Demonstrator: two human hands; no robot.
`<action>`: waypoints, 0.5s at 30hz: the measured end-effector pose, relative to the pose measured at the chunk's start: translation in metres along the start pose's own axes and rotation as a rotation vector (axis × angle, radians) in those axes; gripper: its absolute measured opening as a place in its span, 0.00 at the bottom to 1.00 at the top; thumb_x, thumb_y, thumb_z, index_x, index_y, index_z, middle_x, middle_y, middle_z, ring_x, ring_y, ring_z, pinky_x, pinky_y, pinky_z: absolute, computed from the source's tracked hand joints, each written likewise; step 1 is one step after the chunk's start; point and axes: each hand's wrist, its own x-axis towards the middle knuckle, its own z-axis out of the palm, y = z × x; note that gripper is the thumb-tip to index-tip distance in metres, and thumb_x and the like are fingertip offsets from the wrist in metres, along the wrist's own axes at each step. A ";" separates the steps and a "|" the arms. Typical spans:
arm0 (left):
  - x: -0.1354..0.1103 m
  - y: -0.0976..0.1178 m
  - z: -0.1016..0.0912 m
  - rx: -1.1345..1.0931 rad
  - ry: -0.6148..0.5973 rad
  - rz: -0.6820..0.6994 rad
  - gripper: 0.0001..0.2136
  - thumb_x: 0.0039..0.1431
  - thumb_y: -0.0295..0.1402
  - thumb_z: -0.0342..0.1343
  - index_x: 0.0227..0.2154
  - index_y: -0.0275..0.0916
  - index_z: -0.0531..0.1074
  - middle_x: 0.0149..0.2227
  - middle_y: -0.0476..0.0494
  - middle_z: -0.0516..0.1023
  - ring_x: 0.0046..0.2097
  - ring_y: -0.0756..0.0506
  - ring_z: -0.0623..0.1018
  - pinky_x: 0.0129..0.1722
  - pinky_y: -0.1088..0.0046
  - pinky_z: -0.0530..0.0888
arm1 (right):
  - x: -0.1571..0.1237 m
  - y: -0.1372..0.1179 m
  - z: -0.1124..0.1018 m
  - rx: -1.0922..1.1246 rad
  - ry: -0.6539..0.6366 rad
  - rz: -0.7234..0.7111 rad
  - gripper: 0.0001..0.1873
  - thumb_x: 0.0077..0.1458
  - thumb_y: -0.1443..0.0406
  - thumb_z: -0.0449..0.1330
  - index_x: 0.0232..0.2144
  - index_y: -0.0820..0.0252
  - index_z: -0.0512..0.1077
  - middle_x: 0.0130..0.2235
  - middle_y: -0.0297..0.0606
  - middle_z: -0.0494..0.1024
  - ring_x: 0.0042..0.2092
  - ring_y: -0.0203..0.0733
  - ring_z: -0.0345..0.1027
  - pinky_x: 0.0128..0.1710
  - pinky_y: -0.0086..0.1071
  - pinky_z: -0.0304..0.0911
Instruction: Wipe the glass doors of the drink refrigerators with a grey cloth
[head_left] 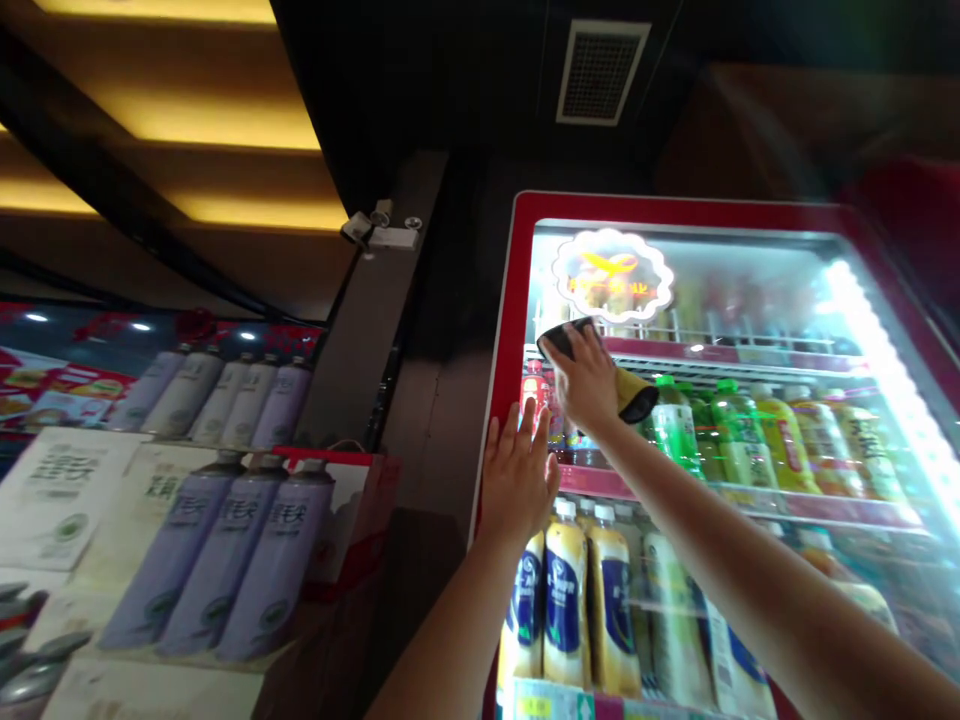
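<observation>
My right hand [585, 378] presses a black and yellow cloth [637, 393] against the glass door [697, 290] of a lit drinks fridge, just under a round white-edged sticker [613, 276]. Parts of the cloth stick out on both sides of the fingers. Lower and to the left, my left hand [517, 475] rests with fingers stretched out on the left edge of the red door frame [504, 330]. Behind the glass stand green-capped bottles [742, 430] and, on a lower shelf, yellow bottles with blue labels [564, 595].
To the left, several lilac cans [247, 560] stand on and before white boxes [56, 495]. A dark pillar [390, 290] with a lamp fixture [394, 238] rises between them and the fridge. A vent [604, 72] is set in the dark ceiling.
</observation>
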 end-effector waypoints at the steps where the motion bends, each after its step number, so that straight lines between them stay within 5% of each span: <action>1: 0.000 0.000 0.000 0.015 -0.001 -0.002 0.31 0.68 0.35 0.45 0.72 0.39 0.48 0.74 0.41 0.49 0.74 0.38 0.51 0.72 0.49 0.55 | 0.002 -0.006 0.003 0.011 -0.040 -0.089 0.30 0.61 0.71 0.54 0.62 0.45 0.70 0.69 0.37 0.63 0.72 0.60 0.48 0.66 0.56 0.55; 5: 0.000 -0.002 0.001 0.061 -0.004 -0.004 0.30 0.69 0.36 0.45 0.72 0.40 0.49 0.74 0.45 0.50 0.74 0.40 0.51 0.73 0.53 0.55 | 0.025 0.006 0.006 0.053 -0.036 -0.185 0.26 0.62 0.71 0.53 0.57 0.43 0.75 0.65 0.32 0.69 0.70 0.52 0.54 0.67 0.49 0.58; 9: 0.000 -0.002 0.000 0.044 0.011 0.007 0.30 0.70 0.37 0.45 0.72 0.40 0.50 0.75 0.44 0.49 0.74 0.39 0.51 0.73 0.52 0.55 | 0.016 0.037 -0.007 -0.012 0.205 0.188 0.22 0.63 0.68 0.53 0.54 0.53 0.78 0.58 0.45 0.74 0.61 0.56 0.66 0.62 0.53 0.64; 11: 0.000 -0.002 0.001 0.021 0.030 0.006 0.29 0.70 0.37 0.45 0.71 0.39 0.51 0.74 0.43 0.50 0.74 0.39 0.51 0.72 0.52 0.55 | -0.001 0.035 -0.010 -0.049 0.223 0.249 0.22 0.63 0.68 0.52 0.55 0.55 0.77 0.58 0.47 0.75 0.60 0.57 0.67 0.61 0.54 0.64; 15: 0.001 -0.002 0.003 -0.011 0.074 0.019 0.29 0.70 0.36 0.46 0.72 0.40 0.51 0.74 0.42 0.52 0.74 0.38 0.52 0.72 0.51 0.55 | -0.019 0.018 -0.009 -0.087 0.015 -0.053 0.28 0.63 0.69 0.53 0.62 0.48 0.70 0.67 0.40 0.66 0.69 0.57 0.55 0.66 0.55 0.57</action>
